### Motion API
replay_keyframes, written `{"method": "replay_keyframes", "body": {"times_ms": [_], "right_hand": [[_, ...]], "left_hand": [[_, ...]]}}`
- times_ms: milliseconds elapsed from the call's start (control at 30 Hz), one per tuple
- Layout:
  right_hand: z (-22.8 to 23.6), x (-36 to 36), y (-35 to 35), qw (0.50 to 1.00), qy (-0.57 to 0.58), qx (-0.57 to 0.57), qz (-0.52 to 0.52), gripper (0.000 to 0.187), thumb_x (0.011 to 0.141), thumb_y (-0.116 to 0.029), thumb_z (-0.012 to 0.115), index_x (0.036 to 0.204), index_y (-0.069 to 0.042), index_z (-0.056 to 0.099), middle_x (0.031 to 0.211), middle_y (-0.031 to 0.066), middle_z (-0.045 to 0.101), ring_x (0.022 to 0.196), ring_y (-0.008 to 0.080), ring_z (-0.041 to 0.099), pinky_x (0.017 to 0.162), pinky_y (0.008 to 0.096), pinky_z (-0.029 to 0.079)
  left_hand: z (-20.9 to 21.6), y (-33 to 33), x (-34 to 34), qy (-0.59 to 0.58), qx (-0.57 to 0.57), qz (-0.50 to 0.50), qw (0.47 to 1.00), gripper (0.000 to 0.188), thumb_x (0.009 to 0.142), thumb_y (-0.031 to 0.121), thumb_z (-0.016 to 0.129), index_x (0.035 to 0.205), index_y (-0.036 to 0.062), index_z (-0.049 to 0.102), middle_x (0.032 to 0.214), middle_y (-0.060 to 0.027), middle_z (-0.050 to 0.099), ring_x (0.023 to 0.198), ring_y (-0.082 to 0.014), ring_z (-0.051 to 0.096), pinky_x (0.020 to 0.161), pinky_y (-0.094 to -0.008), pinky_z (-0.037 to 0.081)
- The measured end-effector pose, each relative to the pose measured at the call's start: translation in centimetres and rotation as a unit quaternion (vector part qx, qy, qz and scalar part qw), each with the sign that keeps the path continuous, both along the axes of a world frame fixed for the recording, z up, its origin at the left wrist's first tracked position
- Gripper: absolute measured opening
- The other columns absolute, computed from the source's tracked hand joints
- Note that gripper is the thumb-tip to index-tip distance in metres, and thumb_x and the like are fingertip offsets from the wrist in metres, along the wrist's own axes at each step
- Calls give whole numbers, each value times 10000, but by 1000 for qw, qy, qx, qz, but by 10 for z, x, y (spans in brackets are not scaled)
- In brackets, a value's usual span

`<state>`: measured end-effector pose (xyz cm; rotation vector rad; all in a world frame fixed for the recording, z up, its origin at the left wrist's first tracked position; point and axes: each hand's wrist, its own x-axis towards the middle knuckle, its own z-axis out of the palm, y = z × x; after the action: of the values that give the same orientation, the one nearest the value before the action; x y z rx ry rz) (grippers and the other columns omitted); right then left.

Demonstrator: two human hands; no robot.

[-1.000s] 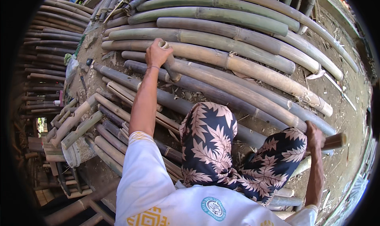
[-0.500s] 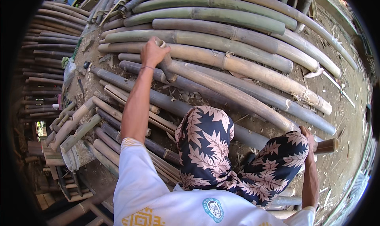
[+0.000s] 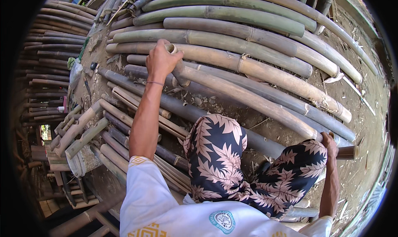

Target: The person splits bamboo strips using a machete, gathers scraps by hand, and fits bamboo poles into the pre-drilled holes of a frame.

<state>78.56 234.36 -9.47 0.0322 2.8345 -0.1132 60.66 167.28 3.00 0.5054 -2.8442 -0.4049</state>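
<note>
My left hand (image 3: 162,62) is wrapped round a short bamboo tube (image 3: 180,74), whose hollow end faces up between thumb and fingers. The tube sits crosswise at the left end of a long tan bamboo pole (image 3: 248,99); whether the two are joined I cannot tell. The pole slants down to the right, above other poles. At its right end, beside my right knee, my right hand (image 3: 330,145) is closed round the pole, fingers partly hidden. Just past that hand juts the brown cut end of another bamboo piece (image 3: 347,152).
Long green and tan bamboo poles (image 3: 265,62) lie in a row ahead. Dark poles (image 3: 178,106) and split bamboo lengths (image 3: 137,106) lie close by on the left. Notched bamboo pieces (image 3: 85,127) rest over a pale bucket (image 3: 81,164). More poles (image 3: 49,58) are stacked far left.
Both hands keep their hold on the tube and pole. In the picture the tube and pole sit slightly farther right, as does the whole scene.
</note>
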Motion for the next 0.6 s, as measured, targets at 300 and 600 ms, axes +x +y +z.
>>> {"method": "replay_keyframes", "body": {"times_ms": [300,600], "right_hand": [[-15,25,15,999,9,-30,24,217,819,-180,617,1017,-97,585,976,132,647,984,350,624,809,439,504],[-30,39,42,997,53,17,61,215,799,-133,604,1008,-83,596,940,126,643,970,335,610,904,421,438]], "left_hand": [[3,23,16,-32,-1,-17,999,623,655,439,825,1052,-13,663,994,-290,679,967,-449,654,836,-490,521],[16,40,21,-12,6,-33,999,614,645,451,825,1050,11,685,979,-285,683,956,-442,660,815,-486,526]]}}
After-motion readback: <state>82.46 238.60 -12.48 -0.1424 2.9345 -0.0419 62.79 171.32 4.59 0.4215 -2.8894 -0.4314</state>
